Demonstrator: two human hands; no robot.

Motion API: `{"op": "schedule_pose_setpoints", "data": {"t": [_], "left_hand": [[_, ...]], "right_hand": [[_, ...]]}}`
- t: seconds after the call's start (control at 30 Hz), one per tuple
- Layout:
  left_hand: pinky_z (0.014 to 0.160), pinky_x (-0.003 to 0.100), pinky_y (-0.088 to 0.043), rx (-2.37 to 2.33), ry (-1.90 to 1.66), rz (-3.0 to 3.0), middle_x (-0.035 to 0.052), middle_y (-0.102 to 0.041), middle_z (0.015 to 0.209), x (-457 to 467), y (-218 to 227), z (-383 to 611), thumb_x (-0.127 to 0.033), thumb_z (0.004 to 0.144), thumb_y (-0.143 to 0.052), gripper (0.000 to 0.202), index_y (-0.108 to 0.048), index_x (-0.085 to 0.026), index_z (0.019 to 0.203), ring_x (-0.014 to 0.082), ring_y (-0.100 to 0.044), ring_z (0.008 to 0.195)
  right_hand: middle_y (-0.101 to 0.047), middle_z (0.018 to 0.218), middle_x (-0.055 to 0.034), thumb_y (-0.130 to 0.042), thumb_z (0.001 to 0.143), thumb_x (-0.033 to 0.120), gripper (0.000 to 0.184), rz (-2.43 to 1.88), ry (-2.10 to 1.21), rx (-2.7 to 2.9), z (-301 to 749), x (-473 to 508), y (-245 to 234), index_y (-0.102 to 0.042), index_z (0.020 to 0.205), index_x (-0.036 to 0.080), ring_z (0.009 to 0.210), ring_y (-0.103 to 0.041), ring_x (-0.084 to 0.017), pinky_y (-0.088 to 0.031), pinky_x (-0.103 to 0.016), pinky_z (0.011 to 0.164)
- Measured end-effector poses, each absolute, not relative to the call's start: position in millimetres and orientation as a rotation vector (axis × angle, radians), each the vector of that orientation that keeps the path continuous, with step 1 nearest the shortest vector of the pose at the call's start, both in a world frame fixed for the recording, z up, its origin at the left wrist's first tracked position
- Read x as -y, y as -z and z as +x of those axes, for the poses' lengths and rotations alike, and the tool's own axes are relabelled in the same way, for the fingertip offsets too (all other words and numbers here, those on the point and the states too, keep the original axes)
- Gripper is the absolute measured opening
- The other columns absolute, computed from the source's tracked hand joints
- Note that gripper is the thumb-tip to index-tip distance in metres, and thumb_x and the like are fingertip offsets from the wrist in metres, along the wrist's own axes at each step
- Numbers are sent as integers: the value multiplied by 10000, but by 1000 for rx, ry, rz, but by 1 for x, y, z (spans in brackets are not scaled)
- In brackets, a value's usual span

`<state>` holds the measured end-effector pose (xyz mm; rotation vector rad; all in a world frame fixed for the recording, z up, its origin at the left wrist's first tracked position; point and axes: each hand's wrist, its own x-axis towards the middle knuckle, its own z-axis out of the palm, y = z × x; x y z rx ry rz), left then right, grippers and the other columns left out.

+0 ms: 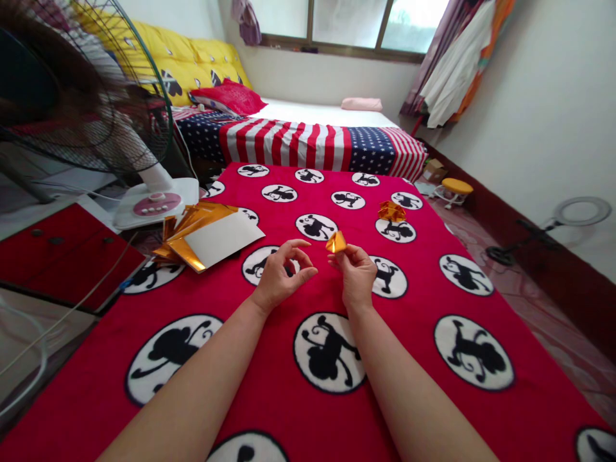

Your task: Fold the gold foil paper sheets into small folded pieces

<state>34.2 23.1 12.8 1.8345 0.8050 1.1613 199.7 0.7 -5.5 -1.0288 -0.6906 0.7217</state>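
Observation:
Between the thumb and fingers of my right hand [358, 273] is a small folded piece of gold foil paper [335, 242], shiny on its visible side. To its left, my left hand [285, 273] holds nothing; its thumb and fingers curve toward each other with a gap between the tips. A loose stack of gold foil sheets [195, 234] lies to the left, with a pale sheet side [226, 239] facing up on top. Farther off at the right rests a folded gold paper piece [391, 212]. Both hands are above a red blanket [269, 391] with monkey prints.
A white-based fan [156, 199] stands at the left beside a red cabinet [72, 250]. Beyond the blanket is a bed with a striped, starred cover [298, 144]. On the floor at the right are a yellow stool [457, 186] and a ring light [582, 210].

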Motion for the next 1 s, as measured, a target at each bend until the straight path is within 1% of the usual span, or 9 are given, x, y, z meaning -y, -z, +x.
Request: {"op": "schedule_pose_setpoints", "data": {"t": [0.13,0.2,0.27,0.37,0.47,0.57,0.67,0.77,1.0], "left_hand": [[595,216,-434,-885,-1157,1803,18,-653,789,-25,-13,34,-414,840,-656,425,-551,-170,1172,126,-595,682],[580,216,-423,-917,-1150,1780,15,-645,762,-27,-12,34,-431,852,-634,409,-559,-167,1156,123,-579,656],[566,215,-417,-934,-1131,1756,15,-647,753,-28,-10,34,-444,856,-624,415,-559,-170,1161,122,-572,637],[557,214,-416,-941,-1118,1727,15,-651,747,-31,-6,33,-456,859,-616,414,-564,-177,1161,126,-581,629],[565,215,-420,-943,-1118,1711,17,-654,733,-33,-3,33,-456,866,-605,397,-574,-178,1148,137,-600,648],[580,216,-429,-936,-1119,1697,16,-659,726,-34,-3,34,-442,871,-599,381,-580,-180,1145,143,-610,663],[583,216,-431,-936,-1121,1684,15,-664,727,-34,-4,35,-437,873,-594,372,-583,-181,1142,139,-607,650],[581,218,-435,-940,-1107,1682,16,-665,725,-34,-5,36,-440,877,-588,377,-584,-175,1143,137,-606,640],[563,219,-432,-958,-1100,1687,20,-670,720,-34,-8,35,-471,887,-570,400,-588,-164,1143,132,-597,615]], "right_hand": [[-669,691,12,-739,729,393,274,-1126,-694,696,202,0,6,-702,872,161,498,-556,-104,-481,-240,472],[-663,687,3,-717,741,429,308,-1186,-629,717,205,-1,9,-714,878,154,491,-525,-102,-452,-236,450],[-673,708,-15,-701,744,454,341,-1259,-512,742,211,-4,13,-730,891,147,531,-538,-113,-450,-242,481],[-702,757,-47,-668,758,471,384,-1356,-306,779,233,-13,17,-748,931,138,636,-594,-150,-473,-268,581],[-716,749,-72,-655,759,443,374,-1409,-161,809,273,-29,17,-761,897,113,646,-607,-170,-470,-284,611],[-718,734,-83,-633,758,416,360,-1593,34,826,325,-48,15,-774,893,114,587,-586,-174,-445,-290,571],[-730,784,-105,-621,755,362,321,-1731,205,850,375,-65,15,-781,907,128,650,-613,-203,-461,-310,623],[-727,796,-117,-601,760,323,292,-1859,290,879,407,-77,16,-787,888,138,687,-620,-220,-461,-323,656],[-719,828,-111,-606,781,302,284,-2007,392,937,429,-91,17,-787,961,176,745,-621,-233,-437,-331,695]]}}
